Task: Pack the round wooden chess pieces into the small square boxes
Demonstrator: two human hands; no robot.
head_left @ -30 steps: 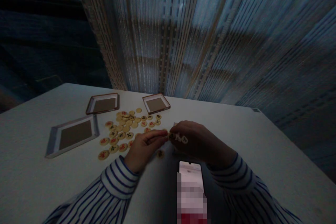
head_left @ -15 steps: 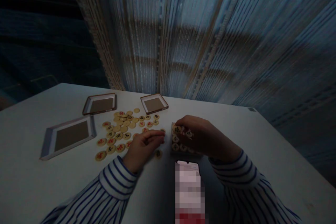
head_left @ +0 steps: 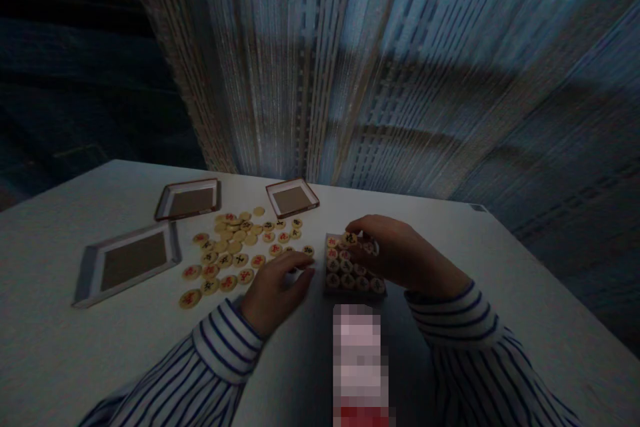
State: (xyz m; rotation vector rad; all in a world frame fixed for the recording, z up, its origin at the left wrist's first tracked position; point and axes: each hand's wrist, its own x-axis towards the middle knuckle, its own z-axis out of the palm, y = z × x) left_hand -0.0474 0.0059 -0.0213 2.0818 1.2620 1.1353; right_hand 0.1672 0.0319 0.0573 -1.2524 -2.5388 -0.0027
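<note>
My right hand (head_left: 405, 250) pinches a round Chinese chess piece (head_left: 350, 238) with a dark character over the far side of a small box (head_left: 327, 293). Rows of pieces (head_left: 347, 281), marked in red or dark characters, lie in that box; my fingers hide part of its right side. Left of the box, my left hand (head_left: 277, 287) hovers low over the table, thumb and fingers slightly apart, with nothing visible between them. Just beyond its fingertips is another Chinese chess piece (head_left: 308, 251). Loose pieces (head_left: 226, 259) are spread to the left, some showing characters and some blank.
Two brown-rimmed trays or lids (head_left: 189, 217) (head_left: 293, 215) lie at the back of the white table (head_left: 480, 347). A larger pale one (head_left: 90, 280) is at the left. A phone, its screen blurred out (head_left: 357, 353), lies in front of the box. String curtains (head_left: 320, 80) hang behind.
My right hand has shifted slightly up and right with the piece, uncovering more of the box. A loose piece beside my left hand no longer shows. The thumb and fingers of my left hand are further apart.
</note>
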